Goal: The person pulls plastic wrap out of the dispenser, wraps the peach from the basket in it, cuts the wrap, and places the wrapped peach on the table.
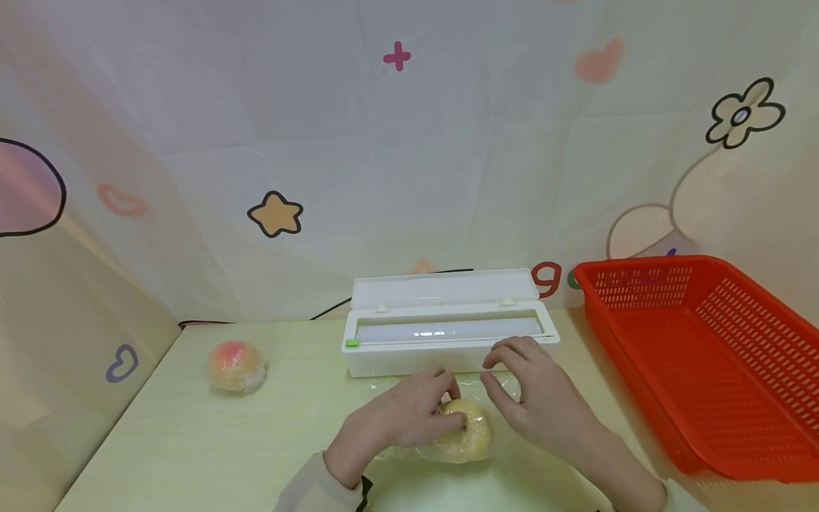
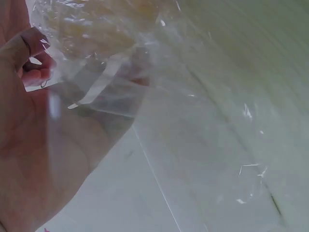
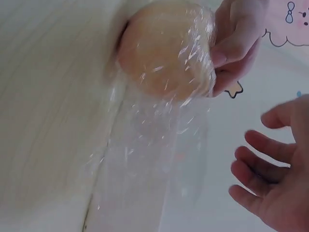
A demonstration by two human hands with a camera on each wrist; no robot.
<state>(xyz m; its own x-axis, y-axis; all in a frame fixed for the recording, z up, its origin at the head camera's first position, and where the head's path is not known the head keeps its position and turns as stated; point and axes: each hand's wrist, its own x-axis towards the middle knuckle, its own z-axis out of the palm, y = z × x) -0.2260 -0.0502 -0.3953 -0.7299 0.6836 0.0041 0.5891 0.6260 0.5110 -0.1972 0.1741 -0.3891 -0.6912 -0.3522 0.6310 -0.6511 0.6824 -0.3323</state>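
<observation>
We see a pale wooden table (image 1: 192,441) set against a cream backdrop curtain (image 1: 397,156) printed with a star, hearts and a flower. On the table's right side sits a big red perforated plastic basket (image 1: 755,341), its near corner reaching toward the front edge. At the back, in the middle, stands a white cling-film dispenser box (image 1: 409,359) with its lid tipped up and a small green slider at its left end. A sheet of clear cling film (image 3: 154,183) lies spread on the table in front of the box, crinkled and shiny, running under and around a round yellowish fruit (image 1: 470,434), which rests on the table just in front of the dispenser, between the two hands.

Our left hand (image 1: 403,419) lies over the fruit's left side, fingers curled onto it and pressing the film against its skin; the right wrist view shows those fingertips (image 3: 236,53) pinching film and fruit together. Our right hand (image 1: 537,398) hovers just to the right of the fruit, fingers loosely bent and spread, holding nothing; in the right wrist view the palm is turned toward the film, apart from it.

Well off to the left, alone on the table, sits a second wrapped fruit (image 1: 235,365), pinkish-orange under its film.
</observation>
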